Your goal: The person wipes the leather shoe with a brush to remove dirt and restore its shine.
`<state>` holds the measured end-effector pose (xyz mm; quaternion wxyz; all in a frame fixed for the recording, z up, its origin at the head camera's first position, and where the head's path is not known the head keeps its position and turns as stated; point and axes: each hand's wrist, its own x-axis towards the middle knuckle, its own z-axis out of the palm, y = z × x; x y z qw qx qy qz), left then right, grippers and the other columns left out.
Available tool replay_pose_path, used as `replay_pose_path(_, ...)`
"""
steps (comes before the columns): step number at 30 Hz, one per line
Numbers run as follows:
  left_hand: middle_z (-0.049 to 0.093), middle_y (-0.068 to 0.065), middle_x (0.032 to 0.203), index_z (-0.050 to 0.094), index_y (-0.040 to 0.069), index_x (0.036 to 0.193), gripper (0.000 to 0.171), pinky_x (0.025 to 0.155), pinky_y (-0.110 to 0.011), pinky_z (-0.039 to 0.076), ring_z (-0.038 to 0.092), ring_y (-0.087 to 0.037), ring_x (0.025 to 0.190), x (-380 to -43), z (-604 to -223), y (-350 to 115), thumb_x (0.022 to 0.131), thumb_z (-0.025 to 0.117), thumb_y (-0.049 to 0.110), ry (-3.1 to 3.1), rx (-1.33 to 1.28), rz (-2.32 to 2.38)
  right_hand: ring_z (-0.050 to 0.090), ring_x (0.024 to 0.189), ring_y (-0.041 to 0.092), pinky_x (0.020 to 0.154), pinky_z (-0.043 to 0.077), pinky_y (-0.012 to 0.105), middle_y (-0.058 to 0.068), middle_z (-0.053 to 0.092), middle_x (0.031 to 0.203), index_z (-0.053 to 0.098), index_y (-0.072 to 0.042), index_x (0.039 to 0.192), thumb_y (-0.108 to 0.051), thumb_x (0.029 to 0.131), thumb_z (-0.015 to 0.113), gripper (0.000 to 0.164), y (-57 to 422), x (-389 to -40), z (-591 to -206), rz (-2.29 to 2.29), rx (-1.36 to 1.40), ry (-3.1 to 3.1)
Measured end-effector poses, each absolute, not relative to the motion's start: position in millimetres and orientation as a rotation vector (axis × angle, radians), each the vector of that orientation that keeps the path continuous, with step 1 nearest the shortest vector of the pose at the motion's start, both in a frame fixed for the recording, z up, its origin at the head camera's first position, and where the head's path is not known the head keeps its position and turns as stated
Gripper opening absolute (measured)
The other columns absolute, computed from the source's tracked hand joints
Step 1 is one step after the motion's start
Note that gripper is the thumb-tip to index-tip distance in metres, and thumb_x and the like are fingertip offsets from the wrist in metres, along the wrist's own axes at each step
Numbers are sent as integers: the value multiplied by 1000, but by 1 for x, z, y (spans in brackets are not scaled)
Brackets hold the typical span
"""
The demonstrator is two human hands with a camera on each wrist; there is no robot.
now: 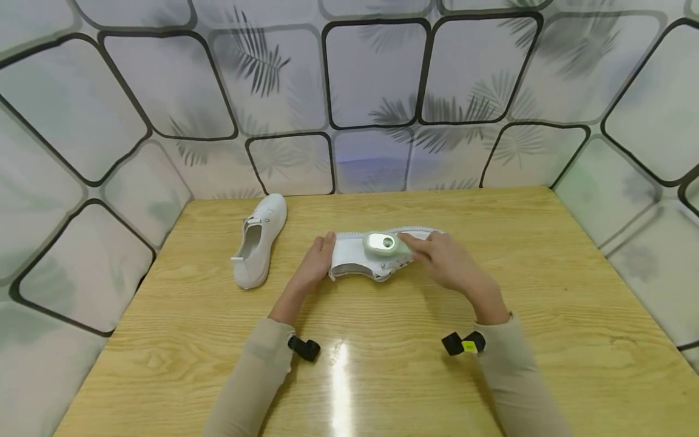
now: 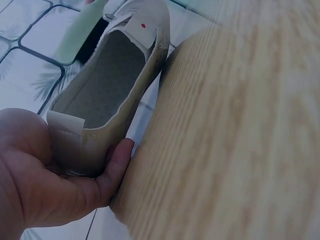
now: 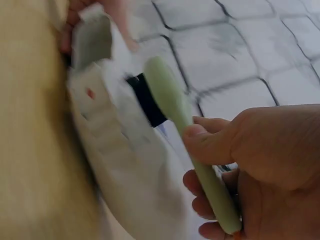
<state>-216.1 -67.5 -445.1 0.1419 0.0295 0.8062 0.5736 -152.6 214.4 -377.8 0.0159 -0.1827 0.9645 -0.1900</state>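
A white lace-up shoe (image 1: pixel 349 247) lies on its side on the table, its opening facing the person. My left hand (image 1: pixel 318 260) grips its heel; in the left wrist view, the thumb and fingers (image 2: pixel 117 165) wrap around the heel from both sides. My right hand (image 1: pixel 450 261) holds a pale green brush (image 1: pixel 380 244) by its handle. In the right wrist view, the brush's dark bristles (image 3: pixel 147 100) are against the shoe's upturned side, and the thumb lies along the handle. A second white shoe (image 1: pixel 261 240) stands upright on the table, left of the left hand.
The wooden table (image 1: pixel 546 291) extends around the shoes. Patterned fabric walls (image 1: pixel 377 73) enclose its back and both sides. A black strap with a small camera (image 1: pixel 304 348) sits on the left wrist, and another wrist camera (image 1: pixel 463 344) on the right.
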Motion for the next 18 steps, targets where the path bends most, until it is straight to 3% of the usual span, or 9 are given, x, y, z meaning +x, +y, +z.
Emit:
replay_pose_path(4,48,-25,123,37,-12,137,65,108,-47,34,46,-33,114,-217,-446,-66,109,25,45,2320,100,1665,45,66,21,62,39,36,18,55,92,42,-12,151,-14,104,53,48,262,-147,-369,-741,-438,2949)
replay_pose_path(7,48,-26,126,37,-12,138,65,109,-48,33,46,-34,116,-218,-447,-65,109,25,46,2314,110,1669,34,55,16,57,35,34,17,51,89,38,-10,153,-14,105,51,50,291,-143,-366,-883,-383,2854)
replay_pose_path(9,48,-26,126,37,-12,138,65,109,-48,33,46,-34,116,-219,-448,-65,109,25,45,2310,111,1672,36,57,12,59,37,32,24,58,100,37,-11,153,-16,105,51,50,296,-142,-367,-938,-378,2809)
replay_pose_path(13,48,-24,123,36,-11,137,65,108,-47,34,46,-33,113,-219,-448,-66,109,24,46,2302,95,1682,33,57,8,63,38,31,14,59,81,39,-12,153,-15,105,51,49,268,-149,-375,-953,-488,2741)
replay_pose_path(15,48,-23,121,36,-11,137,65,106,-47,35,47,-32,111,-218,-448,-67,108,24,47,2300,86,1679,34,60,9,63,38,31,4,47,69,40,-12,152,-14,104,51,49,244,-152,-379,-908,-593,2734)
replay_pose_path(16,48,-23,120,36,-10,137,65,105,-46,36,47,-32,110,-218,-449,-67,108,23,47,2298,84,1678,31,58,11,62,37,31,0,39,67,41,-12,151,-13,104,52,49,233,-153,-380,-879,-633,2734)
replay_pose_path(18,48,-22,119,36,-10,137,66,104,-46,36,47,-31,109,-218,-450,-68,108,22,48,2294,89,1677,35,62,14,61,36,32,1,44,69,43,-13,151,-13,104,52,48,216,-154,-381,-823,-692,2761)
